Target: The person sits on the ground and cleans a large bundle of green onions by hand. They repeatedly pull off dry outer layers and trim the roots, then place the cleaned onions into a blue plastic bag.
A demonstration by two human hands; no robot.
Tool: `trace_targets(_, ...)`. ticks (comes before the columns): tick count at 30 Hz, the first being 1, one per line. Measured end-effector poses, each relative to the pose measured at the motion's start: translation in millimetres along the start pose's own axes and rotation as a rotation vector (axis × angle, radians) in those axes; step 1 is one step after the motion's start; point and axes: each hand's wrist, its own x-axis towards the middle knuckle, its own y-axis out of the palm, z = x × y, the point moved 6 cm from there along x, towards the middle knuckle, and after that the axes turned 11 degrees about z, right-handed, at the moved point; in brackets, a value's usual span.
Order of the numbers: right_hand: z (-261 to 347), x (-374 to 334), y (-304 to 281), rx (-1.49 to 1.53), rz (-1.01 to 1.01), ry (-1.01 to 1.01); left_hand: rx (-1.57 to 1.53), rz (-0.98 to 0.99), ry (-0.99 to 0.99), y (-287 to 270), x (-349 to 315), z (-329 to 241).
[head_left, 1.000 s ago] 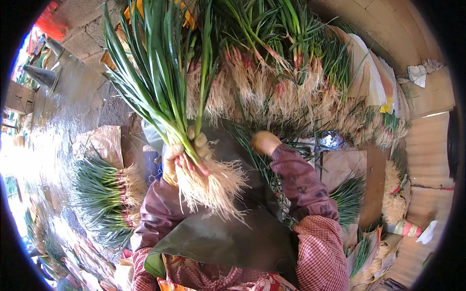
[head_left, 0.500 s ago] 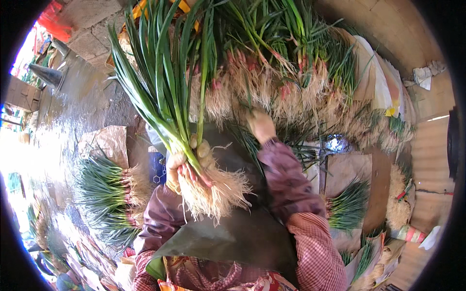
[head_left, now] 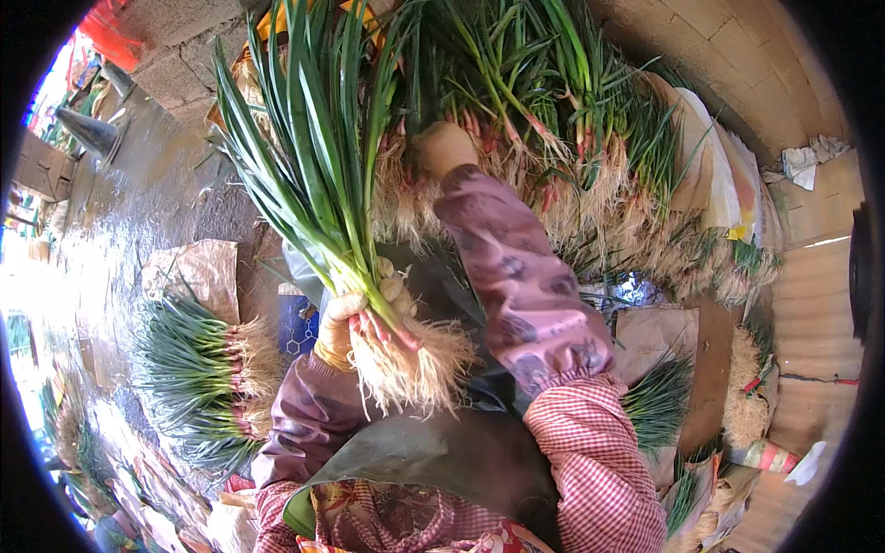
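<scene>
My left hand [head_left: 343, 323], in what looks like a pale glove with a yellowish cuff, is closed around a bunch of green garlic [head_left: 355, 267]. Its long flat leaves point up and away, and its reddish stem bases and shaggy pale roots hang toward my lap. My right hand [head_left: 446, 149] reaches out to the large heap of green garlic [head_left: 553, 138] at the far side. It touches the heap's left part, among the stems just above the roots. The fingers of that hand are hidden, so whether they grip a stalk does not show.
A dark apron [head_left: 415, 452] covers my lap. Bunches of green garlic [head_left: 198, 378] lie in a row at left, roots toward me. Another bunch [head_left: 659, 405] lies at right by a cardboard sheet [head_left: 710, 378]. The floor [head_left: 175, 175] at left is wet; a wall [head_left: 719, 55] stands behind the heap.
My right hand has moved farther away and left, from the near edge of the heap to its stems. The bunch in my left hand has hardly moved.
</scene>
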Motion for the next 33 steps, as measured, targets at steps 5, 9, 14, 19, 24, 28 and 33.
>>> trace_targets(5, 7.4, -29.9, 1.8, 0.094, -0.051, 0.111, 0.115, -0.100, -0.026, -12.2, 1.5, 7.0)
trace_targets(9, 13.1, -9.5, 8.2, -0.141, -0.048, 0.022, 0.078, 0.025, -0.038, -7.3, 3.7, 9.7)
trace_targets(14, 12.2, -78.7, -17.6, -0.429, -0.227, -0.650, 0.193, -0.051, 0.004, -6.8, 2.0, 1.6)
trace_targets(19, 7.9, -174.9, 4.2, 0.422, 0.101, -0.041, 0.363, -0.184, -0.136, -40.7, -1.1, 12.2)
trace_targets(24, 13.2, -151.2, 18.9, 1.478, 0.648, -0.149, 0.360, -0.160, -0.092, -14.4, 11.0, 14.9)
trace_targets(28, 16.7, -153.7, 23.8, 0.951, 0.440, -0.089, 0.421, -0.213, -0.074, -25.0, 7.2, 10.3)
trace_targets(33, 39.8, -177.4, 4.2, 0.602, 0.026, -0.258, 0.329, -0.335, -0.002, -18.2, 3.0, 9.8)
